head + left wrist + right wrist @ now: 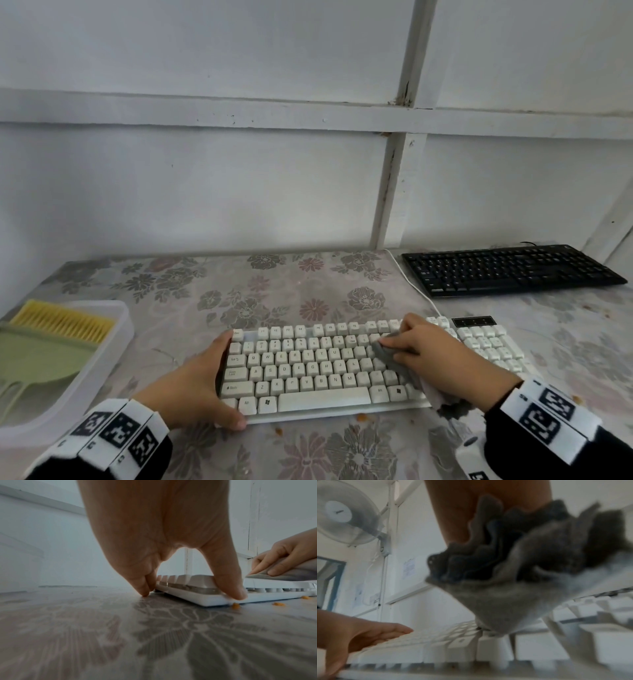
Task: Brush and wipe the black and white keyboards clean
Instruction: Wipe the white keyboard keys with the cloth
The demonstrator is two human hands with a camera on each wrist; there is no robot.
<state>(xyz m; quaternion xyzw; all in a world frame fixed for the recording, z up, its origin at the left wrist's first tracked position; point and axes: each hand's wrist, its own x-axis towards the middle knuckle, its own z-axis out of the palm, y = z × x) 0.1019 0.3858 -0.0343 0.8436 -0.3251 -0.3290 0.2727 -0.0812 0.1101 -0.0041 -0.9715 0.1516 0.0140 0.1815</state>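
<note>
The white keyboard [308, 370] lies on the flowered tablecloth near the front edge. My left hand [219, 380] braces its left end, with straight fingers along the side and the thumb [236, 593] pressed on the front corner. My right hand [421, 346] grips a bunched grey cloth [390, 359] and presses it onto the keys right of the middle. In the right wrist view the cloth [505, 588] hangs blurred over the keys [488, 651] and hides the right hand's fingers. The black keyboard [510, 270] sits at the back right, away from both hands.
A translucent plastic bin [120, 329] at the left holds a green dustpan [37, 359] and a yellow-bristled brush [61, 322]. Orange crumbs [361, 417] lie on the cloth before the white keyboard. Its white cable [414, 287] runs back towards the wall.
</note>
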